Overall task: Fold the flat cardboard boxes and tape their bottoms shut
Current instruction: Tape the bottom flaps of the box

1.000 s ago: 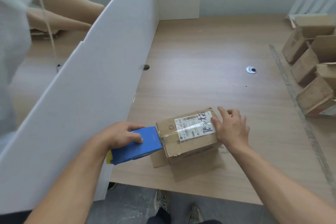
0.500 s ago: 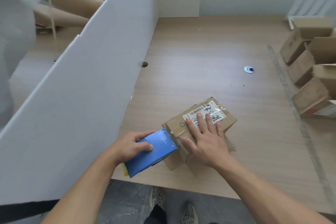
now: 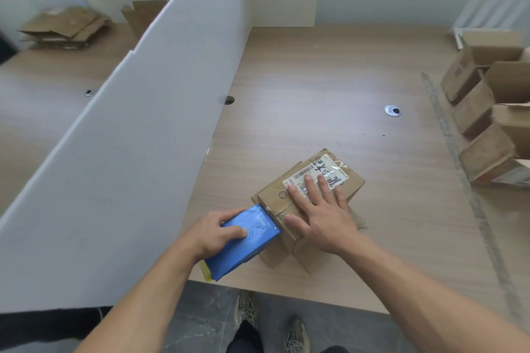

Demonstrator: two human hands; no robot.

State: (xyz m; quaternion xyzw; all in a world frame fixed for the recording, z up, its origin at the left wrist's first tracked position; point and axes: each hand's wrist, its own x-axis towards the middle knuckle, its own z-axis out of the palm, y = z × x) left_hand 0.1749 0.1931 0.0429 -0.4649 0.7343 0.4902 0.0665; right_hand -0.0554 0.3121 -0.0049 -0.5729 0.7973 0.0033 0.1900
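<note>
A small brown cardboard box (image 3: 348, 182) with a white shipping label lies near the front edge of the wooden table (image 3: 315, 80). My right hand (image 3: 321, 215) presses flat on its top with straight fingers spread over the label. My left hand (image 3: 213, 232) grips a blue tape dispenser (image 3: 243, 243), whose front end touches the box's near-left edge. Clear tape runs along the box top under my right hand.
A tall white divider panel (image 3: 137, 123) runs along the left of the table. Several folded brown boxes (image 3: 487, 112) are stacked at the right edge. Flat cardboard (image 3: 66, 27) lies on the neighbouring table beyond the divider. My shoes (image 3: 269, 321) show below the table edge.
My right hand moved from the box's right end onto its top and now presses flat. The box turned diagonally. The person behind the divider has left the view.
</note>
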